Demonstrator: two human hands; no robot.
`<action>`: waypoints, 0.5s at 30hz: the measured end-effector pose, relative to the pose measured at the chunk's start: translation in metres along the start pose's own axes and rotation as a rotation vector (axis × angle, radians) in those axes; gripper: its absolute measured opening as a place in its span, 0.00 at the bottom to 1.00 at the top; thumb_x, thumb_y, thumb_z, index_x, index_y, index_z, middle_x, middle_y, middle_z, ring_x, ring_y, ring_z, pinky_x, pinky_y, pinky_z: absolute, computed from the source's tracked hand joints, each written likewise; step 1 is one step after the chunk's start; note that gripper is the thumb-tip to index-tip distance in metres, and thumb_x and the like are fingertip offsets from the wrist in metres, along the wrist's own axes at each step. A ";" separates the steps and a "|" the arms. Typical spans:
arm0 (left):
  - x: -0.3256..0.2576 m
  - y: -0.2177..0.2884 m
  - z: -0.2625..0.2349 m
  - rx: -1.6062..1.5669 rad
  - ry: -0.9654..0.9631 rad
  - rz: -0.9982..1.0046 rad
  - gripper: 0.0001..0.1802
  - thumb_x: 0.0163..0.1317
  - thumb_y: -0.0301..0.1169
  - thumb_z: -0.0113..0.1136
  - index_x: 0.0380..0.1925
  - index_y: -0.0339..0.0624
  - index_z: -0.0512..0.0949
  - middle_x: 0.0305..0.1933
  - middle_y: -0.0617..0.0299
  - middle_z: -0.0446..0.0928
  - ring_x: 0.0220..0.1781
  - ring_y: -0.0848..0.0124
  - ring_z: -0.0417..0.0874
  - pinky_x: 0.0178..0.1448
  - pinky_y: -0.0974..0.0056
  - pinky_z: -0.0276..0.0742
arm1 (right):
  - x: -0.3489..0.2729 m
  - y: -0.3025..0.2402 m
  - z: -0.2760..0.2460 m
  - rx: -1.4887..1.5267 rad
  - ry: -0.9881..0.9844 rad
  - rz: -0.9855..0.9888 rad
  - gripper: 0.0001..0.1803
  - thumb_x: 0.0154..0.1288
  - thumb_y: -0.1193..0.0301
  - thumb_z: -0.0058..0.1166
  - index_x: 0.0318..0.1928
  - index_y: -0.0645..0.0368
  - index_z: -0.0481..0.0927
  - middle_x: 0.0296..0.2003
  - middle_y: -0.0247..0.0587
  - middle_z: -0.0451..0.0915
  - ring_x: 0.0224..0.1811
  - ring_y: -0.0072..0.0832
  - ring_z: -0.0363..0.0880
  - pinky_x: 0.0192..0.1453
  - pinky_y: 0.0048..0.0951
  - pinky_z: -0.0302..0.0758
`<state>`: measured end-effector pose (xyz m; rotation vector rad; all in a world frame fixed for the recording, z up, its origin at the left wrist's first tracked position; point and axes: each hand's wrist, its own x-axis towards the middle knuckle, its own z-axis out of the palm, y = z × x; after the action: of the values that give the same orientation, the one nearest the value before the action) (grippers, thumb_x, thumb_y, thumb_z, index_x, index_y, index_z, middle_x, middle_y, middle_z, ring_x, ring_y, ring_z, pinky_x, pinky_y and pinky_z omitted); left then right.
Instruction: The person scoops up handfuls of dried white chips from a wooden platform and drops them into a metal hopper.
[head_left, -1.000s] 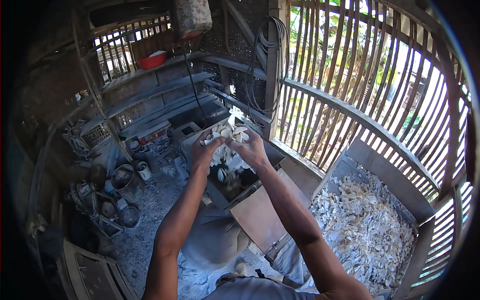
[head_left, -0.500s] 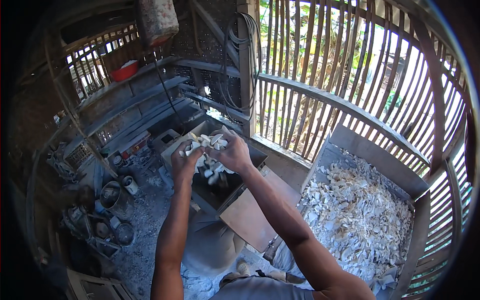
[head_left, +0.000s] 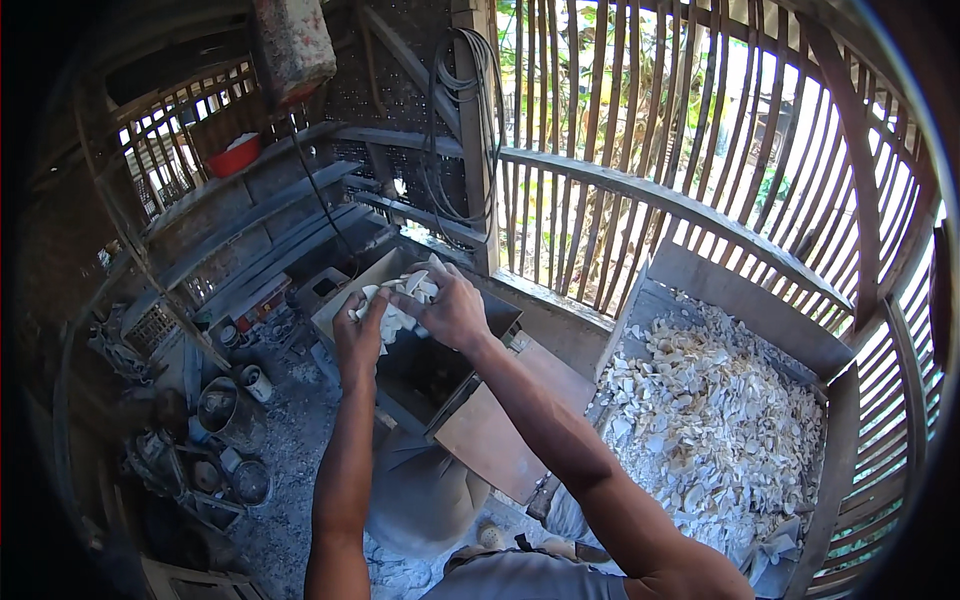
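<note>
white chips are gripped between left hand and right hand, above a dark box.

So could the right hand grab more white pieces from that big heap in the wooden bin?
Probably yes. The heap of white pieces lies open-topped on the person's right, nothing over it. But the right hand is already full of white pieces over the dark box.

I hold a loose heap of white, broken flakes cupped between my hands, above the dark open box.
</note>
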<state>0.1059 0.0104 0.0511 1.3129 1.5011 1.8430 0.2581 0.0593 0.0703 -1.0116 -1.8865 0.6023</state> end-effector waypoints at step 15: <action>-0.003 -0.018 -0.009 0.061 -0.047 0.076 0.14 0.63 0.35 0.65 0.39 0.33 0.79 0.34 0.60 0.81 0.35 0.76 0.79 0.39 0.66 0.76 | -0.007 -0.001 0.007 0.008 0.008 -0.125 0.27 0.59 0.61 0.62 0.58 0.50 0.74 0.55 0.50 0.75 0.54 0.51 0.78 0.56 0.47 0.75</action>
<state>0.0948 0.0095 0.0335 1.4506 1.5137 1.8116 0.2536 0.0530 0.0640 -0.8821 -1.9225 0.5313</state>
